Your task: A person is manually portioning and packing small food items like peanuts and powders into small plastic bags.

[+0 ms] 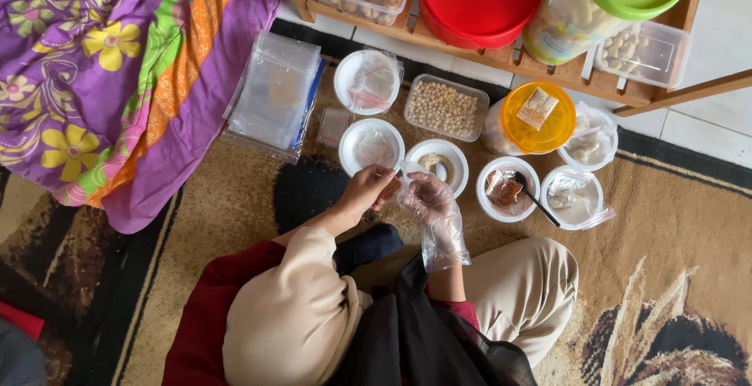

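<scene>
Plastic glove (439,221) on right hand (427,198); left hand (368,186) pinching its cuff; patterned brown carpet (666,276).

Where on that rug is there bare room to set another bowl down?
Bare rug lies right of the spoon bowl, and a patch between the stack of clear bags and the left hand. It is crowded among the white bowls beyond the gloved right hand.
</scene>
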